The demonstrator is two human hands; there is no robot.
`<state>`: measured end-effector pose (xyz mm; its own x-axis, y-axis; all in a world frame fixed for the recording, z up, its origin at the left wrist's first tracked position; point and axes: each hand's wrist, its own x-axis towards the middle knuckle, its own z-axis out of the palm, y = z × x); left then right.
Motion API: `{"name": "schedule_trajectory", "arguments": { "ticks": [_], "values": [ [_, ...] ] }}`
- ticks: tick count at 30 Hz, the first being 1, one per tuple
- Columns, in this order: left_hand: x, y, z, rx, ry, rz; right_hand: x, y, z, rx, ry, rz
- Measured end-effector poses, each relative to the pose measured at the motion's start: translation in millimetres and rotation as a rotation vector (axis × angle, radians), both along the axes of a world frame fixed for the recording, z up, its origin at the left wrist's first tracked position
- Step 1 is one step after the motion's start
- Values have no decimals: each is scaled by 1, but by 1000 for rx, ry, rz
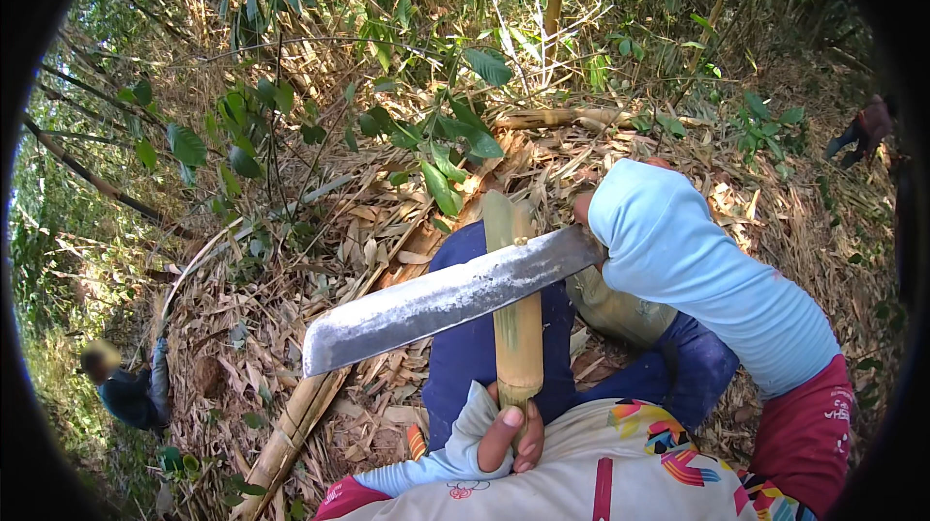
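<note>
My left hand (513, 436) is wrapped round the lower end of a short bamboo piece (520, 352), which stands upright in front of my torso. Across that piece lies the broad blade of a machete (446, 300), its square tip to the left. My right hand (583, 208) holds the machete at its handle end; a light blue sleeve covers most of this hand and the handle. Behind the blade, the bamboo's upper part looks split, with a pale strip beside it. My legs (463, 327) in dark blue trousers are bent behind the bamboo.
A long bamboo pole (302, 416) lies slanting across the dry leaf litter (232, 327) on the left. Leafy green stems (450, 148) rise ahead. One person (136, 390) is low at the far left, another (867, 129) at the upper right.
</note>
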<state>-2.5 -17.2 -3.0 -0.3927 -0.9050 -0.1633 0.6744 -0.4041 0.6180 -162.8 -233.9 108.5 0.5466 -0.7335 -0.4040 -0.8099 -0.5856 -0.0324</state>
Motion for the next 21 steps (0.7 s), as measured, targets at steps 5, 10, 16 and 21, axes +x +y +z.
{"name": "schedule_trajectory", "arguments": {
  "ticks": [5, 10, 16, 21],
  "values": [
    [-3, 6, 0, 20, 2, 13, -4, -30, 4, 22, -33, -220],
    [-8, 2, 5, -18, -59, 39, -40, -26, -7, -300, -589, -367],
    [-4, 1, 2, -30, -16, 8, -41, 27, -4, -173, -433, -265],
    [-9, 1, 5, -29, -92, 67, -50, 60, -22, -243, -281, 31]
  ]
}}
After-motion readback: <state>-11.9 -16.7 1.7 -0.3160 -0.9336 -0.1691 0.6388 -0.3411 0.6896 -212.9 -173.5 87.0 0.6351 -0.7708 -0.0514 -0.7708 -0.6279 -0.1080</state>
